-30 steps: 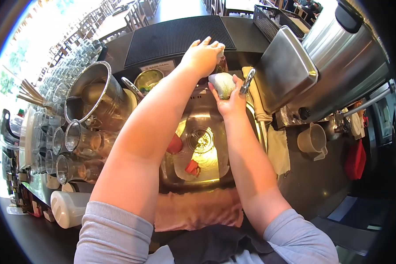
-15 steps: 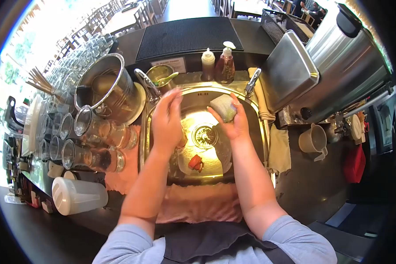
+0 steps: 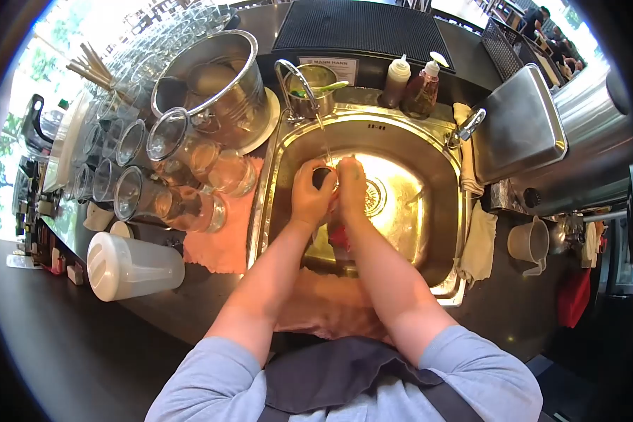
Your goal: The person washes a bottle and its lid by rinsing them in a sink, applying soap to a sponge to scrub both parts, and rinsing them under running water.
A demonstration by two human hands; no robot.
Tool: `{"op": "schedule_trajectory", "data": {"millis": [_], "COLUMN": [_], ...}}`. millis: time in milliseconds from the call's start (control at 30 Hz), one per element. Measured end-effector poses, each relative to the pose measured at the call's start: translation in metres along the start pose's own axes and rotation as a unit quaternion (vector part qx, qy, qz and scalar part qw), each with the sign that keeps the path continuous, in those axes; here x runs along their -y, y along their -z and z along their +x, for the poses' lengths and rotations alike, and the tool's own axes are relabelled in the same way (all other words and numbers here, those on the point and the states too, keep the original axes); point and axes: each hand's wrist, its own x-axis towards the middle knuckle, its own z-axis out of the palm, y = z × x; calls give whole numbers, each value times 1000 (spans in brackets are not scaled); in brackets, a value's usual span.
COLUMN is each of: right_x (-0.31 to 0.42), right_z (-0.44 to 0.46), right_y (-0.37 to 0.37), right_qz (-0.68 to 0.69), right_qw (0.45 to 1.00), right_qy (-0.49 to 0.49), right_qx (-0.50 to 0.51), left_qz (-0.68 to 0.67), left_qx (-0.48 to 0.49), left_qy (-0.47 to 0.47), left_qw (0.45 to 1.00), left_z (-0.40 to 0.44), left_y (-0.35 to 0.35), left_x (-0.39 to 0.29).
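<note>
Both hands are low in the metal sink point(image 3: 436, 211), close together under the left tap point(image 3: 288, 74). A thin stream of water falls onto them. My left hand point(image 3: 306, 197) is closed round a small cup point(image 3: 322, 177) whose round, dark mouth faces up. My right hand point(image 3: 350, 186) is pressed against the cup's right side, fingers curled; what it holds, if anything, is hidden. Below my wrists, partly covered, a red item point(image 3: 339, 238) lies in the basin. The drain point(image 3: 375, 197) shows just right of my right hand.
Glass jugs point(image 3: 141, 193) stand on a pink cloth point(image 3: 218, 246) left of the sink, by a large steel bucket point(image 3: 218, 84). A white lidded pitcher point(image 3: 133, 267) lies nearer. Behind are two bottles point(image 3: 420, 91) and a steel pot point(image 3: 316, 81). A plastic jug point(image 3: 529, 243) is at right.
The mesh-covered sponge that my right hand held is out of sight. My hands have come together at the left of the basin, with a cup in the left. Water now runs; the view has shifted.
</note>
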Motion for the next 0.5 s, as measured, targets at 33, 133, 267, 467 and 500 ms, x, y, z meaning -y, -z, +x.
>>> {"op": "schedule_trajectory", "data": {"millis": [33,133,267,467,500], "right_x": [-6,-4,18,21,35], "right_z": [4,0,-7,70,72], "right_y": [6,20,20,1,-6], "right_qz": [-2,133,329,313,314], "right_qw": [1000,948,890,790,788], "right_qy": [-1,-265,-297,-419,-422], "right_qx": [-3,119,108,319,320], "left_qz": [8,29,-21,18,34], "left_qx": [12,43,34,73,74], "left_qy": [10,-11,50,68,31], "left_qw": [1000,999,998,995,996], "left_z": [-4,-15,-16,-29,-29], "left_y": [-2,9,2,2,2], "left_x": [-2,-24,-4,-16,-20]}}
